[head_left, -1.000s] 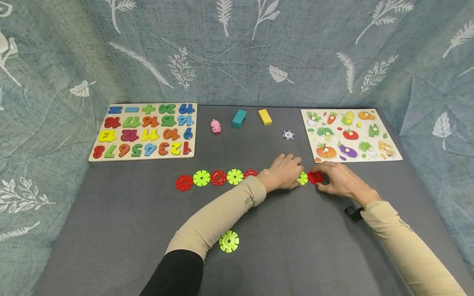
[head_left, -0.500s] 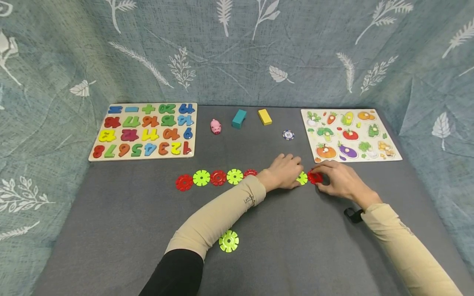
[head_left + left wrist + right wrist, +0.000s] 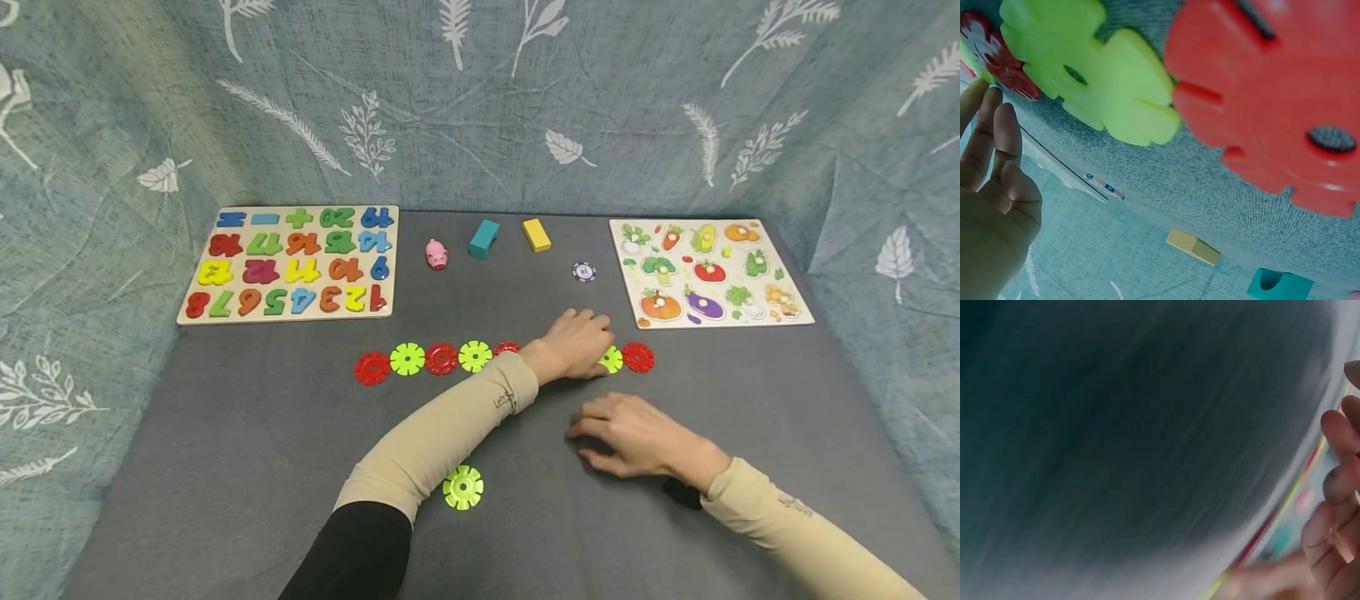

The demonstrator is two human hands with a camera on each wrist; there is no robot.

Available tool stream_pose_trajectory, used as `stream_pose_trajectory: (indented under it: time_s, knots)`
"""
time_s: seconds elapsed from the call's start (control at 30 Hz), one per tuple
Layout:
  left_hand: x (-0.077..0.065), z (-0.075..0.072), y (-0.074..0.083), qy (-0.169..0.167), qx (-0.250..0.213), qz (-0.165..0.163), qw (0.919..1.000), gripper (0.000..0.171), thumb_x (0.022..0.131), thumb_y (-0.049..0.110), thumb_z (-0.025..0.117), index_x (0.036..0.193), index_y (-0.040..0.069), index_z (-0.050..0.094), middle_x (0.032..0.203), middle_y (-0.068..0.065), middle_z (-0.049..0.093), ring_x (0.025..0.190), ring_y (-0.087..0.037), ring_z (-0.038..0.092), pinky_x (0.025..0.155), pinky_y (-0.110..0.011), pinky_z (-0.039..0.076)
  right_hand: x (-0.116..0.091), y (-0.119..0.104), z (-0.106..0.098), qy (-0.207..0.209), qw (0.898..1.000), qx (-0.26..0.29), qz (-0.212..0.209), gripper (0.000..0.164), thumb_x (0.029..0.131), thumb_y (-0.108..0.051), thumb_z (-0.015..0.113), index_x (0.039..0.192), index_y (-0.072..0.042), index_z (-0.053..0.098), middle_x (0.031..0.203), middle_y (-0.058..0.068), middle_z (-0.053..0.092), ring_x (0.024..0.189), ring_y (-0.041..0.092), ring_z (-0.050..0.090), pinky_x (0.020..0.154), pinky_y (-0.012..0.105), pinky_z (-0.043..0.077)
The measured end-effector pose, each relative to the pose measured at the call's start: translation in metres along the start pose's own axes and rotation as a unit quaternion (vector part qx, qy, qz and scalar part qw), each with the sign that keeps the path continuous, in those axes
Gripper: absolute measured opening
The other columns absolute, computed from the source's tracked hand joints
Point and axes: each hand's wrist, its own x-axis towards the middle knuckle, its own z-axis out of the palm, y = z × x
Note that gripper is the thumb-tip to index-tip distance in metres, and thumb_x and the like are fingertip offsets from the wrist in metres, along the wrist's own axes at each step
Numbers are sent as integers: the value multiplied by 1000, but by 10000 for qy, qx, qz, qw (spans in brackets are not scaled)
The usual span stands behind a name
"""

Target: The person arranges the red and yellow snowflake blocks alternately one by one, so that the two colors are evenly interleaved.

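In the head view, a row of alternating red and green notched plastic discs lies across the grey table. My left hand [image 3: 573, 346] reaches over the row and hides part of it, its thumb and fingertips at the edges of a green notched disc [image 3: 613, 359]. A red notched disc [image 3: 638, 357] ends the row on the right. Near the left wrist camera, another green disc [image 3: 1066, 62] lies beside a large-looking red disc [image 3: 1260, 106]. My right hand [image 3: 630, 435] hovers below the row, fingers loosely bent, holding nothing; its wrist view is blurred.
A loose green disc [image 3: 462, 487] lies beside my left sleeve. Along the back are a number puzzle board [image 3: 288, 265], a pink toy pig [image 3: 437, 255], a teal block [image 3: 483, 239], a yellow block [image 3: 536, 235], a poker chip [image 3: 584, 272] and a vegetable puzzle board [image 3: 712, 273].
My right hand has let go of the red disc at the row's right end and moved down and left. My left hand stays at the green disc.
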Motion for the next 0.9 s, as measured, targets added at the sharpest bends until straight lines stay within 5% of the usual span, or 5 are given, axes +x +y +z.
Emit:
stream_pose_trajectory:
  time_s: [0.33, 0.47, 0.57, 0.7, 0.9]
  knots:
    - [-1, 1, -1, 19, 9, 23, 10000, 46, 91, 54, 56, 124, 22, 62, 121, 3, 56, 106, -16, 54, 88, -33, 44, 70, -65, 23, -996, 9905, -74, -944, 41, 79, -31, 70, 119, -22, 64, 131, -1, 56, 110, 14, 55, 91, 30, 49]
    - [-2, 1, 0, -11, -27, 33, 10000, 47, 91, 54, 56, 125, 22, 62, 122, 3, 55, 107, -16, 54, 89, -33, 44, 93, -76, 27, -1291, 9837, -372, -1192, 46, 80, -37, 68, 124, -23, 62, 119, -3, 62, 109, 13, 58, 93, 29, 48]
    - [-2, 1, 0, -18, -55, 29, 10000, 47, 92, 54, 56, 125, 22, 62, 123, 3, 55, 107, -16, 54, 89, -33, 44, 104, -81, 28, -1338, 9804, -562, -1330, 46, 78, -40, 69, 120, -22, 63, 102, -7, 66, 91, 9, 61, 82, 28, 49]
    - [-3, 1, 1, -23, -63, 15, 10000, 47, 92, 54, 56, 125, 22, 62, 123, 3, 55, 106, -15, 54, 89, -33, 44, 109, -86, 31, -1318, 9811, -559, -1299, 40, 72, -38, 71, 107, -20, 65, 86, -9, 63, 74, 5, 57, 68, 24, 48]
    - [-3, 0, -1, -6, -57, 28, 10000, 48, 91, 54, 56, 126, 21, 61, 122, 3, 55, 106, -15, 54, 89, -33, 44, 110, -91, 31, -1455, 9827, -444, -1059, 34, 66, -31, 72, 97, -19, 62, 84, -8, 60, 74, 6, 54, 62, 21, 47]
